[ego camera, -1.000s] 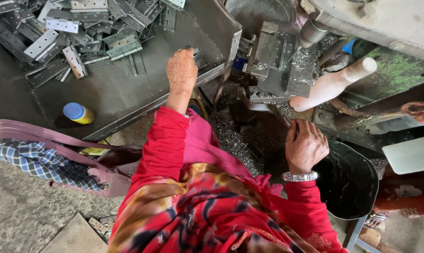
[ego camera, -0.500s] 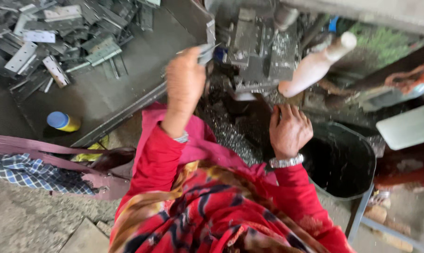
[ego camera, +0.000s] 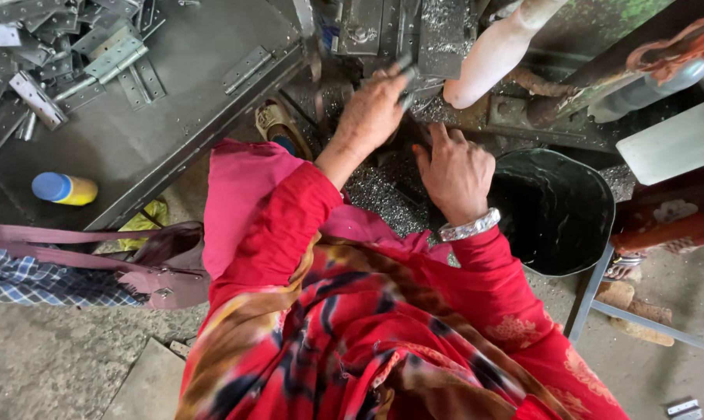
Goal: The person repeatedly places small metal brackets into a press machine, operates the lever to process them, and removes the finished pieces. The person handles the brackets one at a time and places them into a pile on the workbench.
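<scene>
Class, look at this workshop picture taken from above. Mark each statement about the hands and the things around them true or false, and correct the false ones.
1. The left hand is raised to the machine and grips a small metal piece. True.
2. The right hand holds the white handle. False: it rests spread on the shavings-strewn surface below the machine, apart from the handle.
3. Loose metal hinges lie heaped on the steel tray at upper left. True.
4. A blue-capped yellow bottle stands upright inside the black bucket. False: it lies on its side on the tray; the bucket is right of the right hand.
5. The right wrist wears a silver bracelet. True.
</scene>
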